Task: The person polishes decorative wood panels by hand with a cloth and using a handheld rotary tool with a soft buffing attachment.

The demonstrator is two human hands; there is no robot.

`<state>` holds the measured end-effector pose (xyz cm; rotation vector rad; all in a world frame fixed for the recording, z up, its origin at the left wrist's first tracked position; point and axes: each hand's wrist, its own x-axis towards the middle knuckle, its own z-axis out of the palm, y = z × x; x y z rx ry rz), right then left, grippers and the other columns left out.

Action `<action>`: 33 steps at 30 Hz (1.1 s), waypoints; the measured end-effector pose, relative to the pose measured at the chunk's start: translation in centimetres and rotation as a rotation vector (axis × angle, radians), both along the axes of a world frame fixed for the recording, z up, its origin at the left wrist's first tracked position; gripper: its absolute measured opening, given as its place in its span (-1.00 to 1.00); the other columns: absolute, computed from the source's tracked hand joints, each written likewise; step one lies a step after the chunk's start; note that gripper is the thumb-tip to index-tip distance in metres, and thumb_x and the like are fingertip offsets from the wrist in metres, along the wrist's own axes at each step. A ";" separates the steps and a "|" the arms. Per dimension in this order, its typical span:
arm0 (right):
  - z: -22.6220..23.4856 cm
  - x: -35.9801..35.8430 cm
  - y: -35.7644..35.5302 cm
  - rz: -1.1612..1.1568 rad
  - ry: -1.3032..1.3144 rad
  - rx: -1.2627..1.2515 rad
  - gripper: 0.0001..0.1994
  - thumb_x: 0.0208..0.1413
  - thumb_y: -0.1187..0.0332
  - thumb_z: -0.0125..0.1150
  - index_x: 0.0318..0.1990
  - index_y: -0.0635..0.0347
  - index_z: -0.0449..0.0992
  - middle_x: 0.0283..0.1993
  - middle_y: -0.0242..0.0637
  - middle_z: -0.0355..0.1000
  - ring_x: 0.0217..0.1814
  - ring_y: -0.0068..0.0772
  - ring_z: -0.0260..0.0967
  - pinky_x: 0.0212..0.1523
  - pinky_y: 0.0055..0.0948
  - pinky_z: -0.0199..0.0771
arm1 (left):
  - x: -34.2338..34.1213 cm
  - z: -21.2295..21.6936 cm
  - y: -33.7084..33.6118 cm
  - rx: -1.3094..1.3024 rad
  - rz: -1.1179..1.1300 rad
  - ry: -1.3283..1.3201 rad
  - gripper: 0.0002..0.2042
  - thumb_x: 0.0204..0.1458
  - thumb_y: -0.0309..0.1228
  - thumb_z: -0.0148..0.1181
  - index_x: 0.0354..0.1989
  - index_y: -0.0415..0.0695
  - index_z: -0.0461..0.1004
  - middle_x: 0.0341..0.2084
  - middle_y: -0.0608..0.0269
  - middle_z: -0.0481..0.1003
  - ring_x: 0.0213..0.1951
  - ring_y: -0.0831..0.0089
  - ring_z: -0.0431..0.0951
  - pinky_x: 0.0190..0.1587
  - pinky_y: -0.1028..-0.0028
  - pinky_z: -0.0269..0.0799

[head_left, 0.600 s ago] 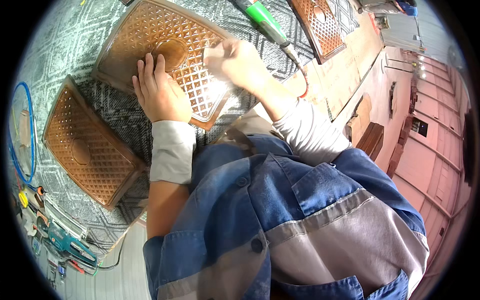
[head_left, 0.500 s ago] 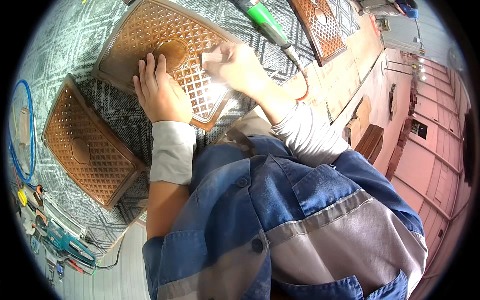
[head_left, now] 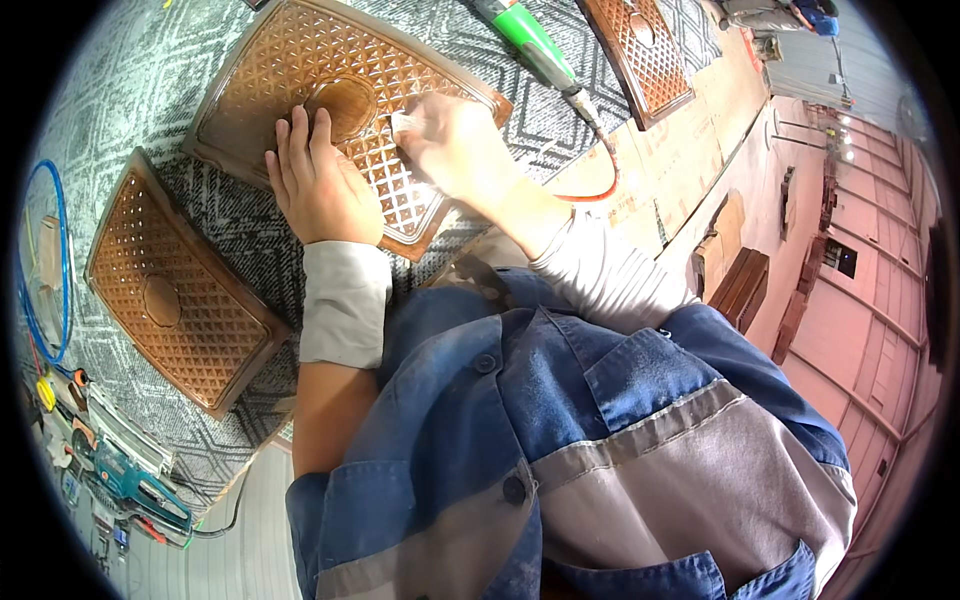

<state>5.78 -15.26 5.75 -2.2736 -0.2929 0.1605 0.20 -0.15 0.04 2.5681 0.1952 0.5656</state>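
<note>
A brown carved wooden panel (head_left: 265,75) with a diamond pattern and a round plain medallion lies in front of me on patterned grey cloth. My left hand (head_left: 325,185) rests flat on its near edge, fingers spread next to the medallion. Over the panel's right part, my right hand (head_left: 462,148) is closed around a small pale folded piece (head_left: 405,124), pressed to the carved surface. Whether that piece is sandpaper or cloth I cannot tell. A second carved panel (head_left: 190,335) lies to the left of my left hand, and a third (head_left: 640,60) at the far right.
A green-bodied power tool (head_left: 530,38) with a red hose (head_left: 612,175) lies beyond my right hand. Cardboard (head_left: 690,135) covers the right side. At left are a coiled blue hose (head_left: 62,255) and a teal power tool (head_left: 140,488) among hand tools. Another person (head_left: 790,15) is far right.
My right hand has shifted slightly left and nearer with the pale piece, uncovering the panel's right corner. The red hose has shifted too. My left hand stays put.
</note>
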 end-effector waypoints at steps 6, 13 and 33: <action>1.2 -1.5 0.2 -0.010 0.113 0.011 -0.91 0.03 0.49 0.25 -0.41 0.35 0.51 -0.46 0.12 0.48 -0.34 0.14 0.53 -0.24 -0.12 0.51 | 0.0 0.5 -0.2 -0.029 -0.008 -0.010 -0.62 0.28 -0.45 -0.11 0.25 -0.06 0.40 0.33 0.00 0.30 0.39 -0.01 0.22 0.45 -0.03 -0.01; 1.8 1.3 -1.3 -0.305 0.260 0.181 -0.78 0.22 0.28 0.31 -0.24 0.31 0.59 -0.47 -0.30 0.53 -0.43 -0.58 0.41 -0.36 -0.44 0.46 | -3.1 2.1 0.3 -0.094 -0.294 0.126 -0.51 0.14 -0.61 -0.02 0.27 -0.02 0.45 0.35 0.05 0.30 0.40 0.05 0.23 0.43 0.02 0.07; 1.4 9.2 8.9 -0.111 0.397 0.230 -0.73 0.07 0.26 0.41 -0.30 0.34 0.58 -0.48 -0.35 0.53 -0.48 -0.63 0.43 -0.43 -0.58 0.43 | 3.0 1.0 6.3 -0.084 0.075 0.102 -0.53 0.30 -0.36 -0.07 0.37 -0.22 0.24 0.40 -0.02 0.19 0.45 0.00 0.09 0.48 -0.03 -0.13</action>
